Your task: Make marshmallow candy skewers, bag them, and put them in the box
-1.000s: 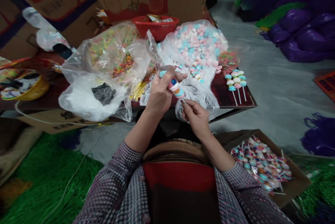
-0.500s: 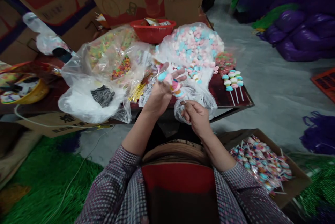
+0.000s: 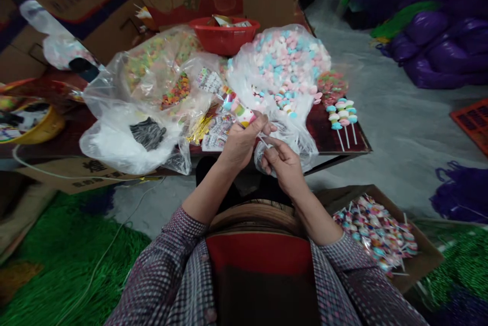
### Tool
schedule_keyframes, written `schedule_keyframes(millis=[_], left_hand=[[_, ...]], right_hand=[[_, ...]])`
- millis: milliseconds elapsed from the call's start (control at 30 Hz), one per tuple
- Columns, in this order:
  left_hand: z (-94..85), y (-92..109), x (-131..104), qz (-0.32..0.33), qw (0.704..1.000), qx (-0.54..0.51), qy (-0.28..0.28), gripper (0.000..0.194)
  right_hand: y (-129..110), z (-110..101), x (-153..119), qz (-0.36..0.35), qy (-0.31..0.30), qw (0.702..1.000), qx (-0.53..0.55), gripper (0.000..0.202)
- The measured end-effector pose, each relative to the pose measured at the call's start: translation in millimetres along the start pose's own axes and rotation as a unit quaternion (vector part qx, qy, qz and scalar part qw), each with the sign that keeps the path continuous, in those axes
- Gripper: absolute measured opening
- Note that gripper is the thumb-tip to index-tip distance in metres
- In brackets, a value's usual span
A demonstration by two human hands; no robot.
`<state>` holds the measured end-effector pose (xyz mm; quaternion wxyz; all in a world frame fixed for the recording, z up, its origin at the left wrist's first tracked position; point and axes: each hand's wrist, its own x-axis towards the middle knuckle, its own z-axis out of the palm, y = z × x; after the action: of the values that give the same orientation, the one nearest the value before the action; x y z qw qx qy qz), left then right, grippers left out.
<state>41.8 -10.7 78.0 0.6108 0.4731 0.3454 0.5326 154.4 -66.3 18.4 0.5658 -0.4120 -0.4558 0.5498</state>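
A marshmallow skewer (image 3: 239,108) in a clear printed wrapper slants to the upper left over the table. My left hand (image 3: 244,139) is closed around the lower end of the wrapper. Just below, my right hand (image 3: 282,159) is pinched at the white stick (image 3: 263,140); its fingertips partly hide the stick's end. Printed wrappers (image 3: 218,132) and gold twist ties (image 3: 200,126) lie left of my hands. Beyond my right hand, loose pink, white and blue marshmallows (image 3: 284,98) lie at the mouth of a big clear bag (image 3: 290,51).
Three bare marshmallow skewers (image 3: 343,115) lie at the table's right corner by a bag of gummies (image 3: 332,87). A red basin (image 3: 226,38) stands behind. On the right, a carton (image 3: 423,265) holds many wrapped skewers. Farther left is a yellow bowl (image 3: 46,125).
My left hand has gone from spread fingers beside the marshmallows to a closed grip at the wrapper's lower end. The skewer now shows above that hand. My right hand stays at the stick.
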Motion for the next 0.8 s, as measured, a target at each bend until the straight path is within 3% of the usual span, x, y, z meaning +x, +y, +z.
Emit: schedule_keyframes(millis=[100,200,300,400,500,667,800], left_hand=[[-6.0,-4,1,0.01,0.999,-0.051,0.0,0.038],[-13.1,-5,-1,0.003,0.999,-0.029,-0.027,0.041],[-25.6,1,4,0.055,0.998,0.008,-0.042,0.055],[-41.5,10,15,0.12,0.992,0.032,-0.005,0.061],[-50.1,11,23,0.151,0.987,0.051,0.024,0.049],[-32.3,5,19,0.087,0.992,-0.052,0.076,0.036],[-11.2,5,10,0.016,0.987,-0.1,0.123,0.025]], right_hand=[[2,-1,-1,-0.001,0.013,1.0,-0.022,0.042],[3,1,-1,-0.002,0.025,1.0,-0.005,0.04],[5,-1,-1,0.006,0.022,1.0,0.009,0.04],[10,-5,-2,0.011,0.016,1.0,-0.001,0.04],[13,-7,-3,0.019,0.004,1.0,-0.01,0.038],[10,-9,-4,0.011,-0.02,0.998,-0.064,0.051],[11,-8,-2,-0.05,-0.041,0.984,-0.167,0.047]])
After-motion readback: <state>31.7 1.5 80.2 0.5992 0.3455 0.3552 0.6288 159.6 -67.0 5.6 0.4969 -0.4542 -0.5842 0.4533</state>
